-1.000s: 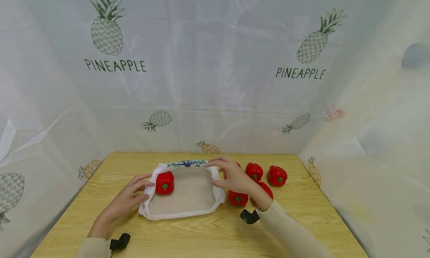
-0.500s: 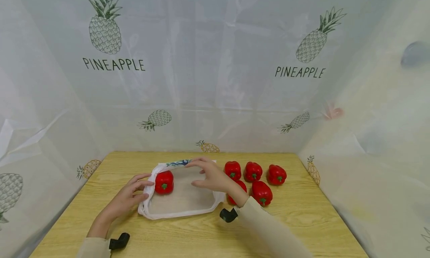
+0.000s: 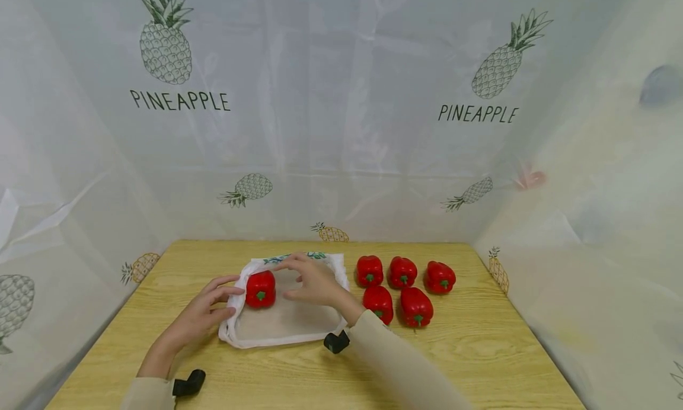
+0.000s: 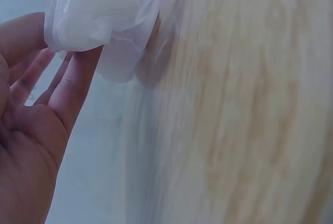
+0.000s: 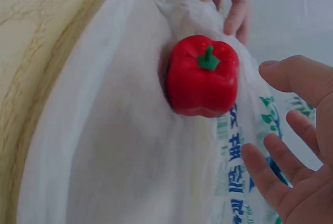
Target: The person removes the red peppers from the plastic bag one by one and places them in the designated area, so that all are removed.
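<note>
A white plastic bag point(image 3: 277, 341) with blue and green print lies spread wide on the table, its mouth facing up. One red bell pepper point(image 3: 261, 290) with a green stem sits inside it at the left, seen close in the right wrist view point(image 5: 202, 89). My left hand point(image 3: 200, 312) holds the bag's left rim, thumb and fingers on either side of the plastic point(image 4: 86, 16). Over the bag, just right of the pepper, hovers my right hand point(image 3: 315, 282); its fingers are spread and loosely bent, with nothing between them.
Several red bell peppers point(image 3: 417, 308) stand in two rows on the wooden table point(image 3: 480, 351), right of the bag. A translucent curtain point(image 3: 341, 131) with printed pineapples encloses the table at the back and sides. Both wrists carry black mounts point(image 3: 190, 383).
My right hand has moved left, from the bag's right rim to beside the pepper inside. The peppers on the right are uncovered. My left hand stays on the left rim.
</note>
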Tool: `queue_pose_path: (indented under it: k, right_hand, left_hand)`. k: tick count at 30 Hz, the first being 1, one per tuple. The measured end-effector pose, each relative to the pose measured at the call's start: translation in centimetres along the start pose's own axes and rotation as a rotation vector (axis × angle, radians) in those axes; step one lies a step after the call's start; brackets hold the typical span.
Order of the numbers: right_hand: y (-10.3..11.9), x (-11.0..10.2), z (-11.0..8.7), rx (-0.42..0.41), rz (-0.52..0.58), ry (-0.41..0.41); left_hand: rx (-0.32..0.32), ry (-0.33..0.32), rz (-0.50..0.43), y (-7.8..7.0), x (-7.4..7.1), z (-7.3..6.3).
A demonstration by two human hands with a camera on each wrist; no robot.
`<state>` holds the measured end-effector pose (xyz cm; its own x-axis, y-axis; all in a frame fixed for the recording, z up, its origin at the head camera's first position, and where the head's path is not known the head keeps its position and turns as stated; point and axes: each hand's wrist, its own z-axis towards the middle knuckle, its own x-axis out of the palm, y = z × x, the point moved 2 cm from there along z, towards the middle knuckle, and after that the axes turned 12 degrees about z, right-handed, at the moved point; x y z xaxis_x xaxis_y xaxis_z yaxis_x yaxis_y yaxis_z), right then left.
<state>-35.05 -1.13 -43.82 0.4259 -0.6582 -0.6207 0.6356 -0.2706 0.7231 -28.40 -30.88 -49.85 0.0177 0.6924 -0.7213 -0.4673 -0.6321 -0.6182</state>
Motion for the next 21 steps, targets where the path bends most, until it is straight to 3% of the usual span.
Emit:
queue_pose_path:
  k: [17, 21]
  right_hand:
    - [-1.7, 3.8, 2.0, 0.034, 0.123, 0.002]
    - [-1.9, 4.3, 2.2, 0.053, 0.087, -0.007]
  left_hand:
    - [0.017, 0.016, 0.005, 0.3, 0.0, 0.2]
    - [0.023, 0.017, -0.005, 0.2, 0.0, 0.1]
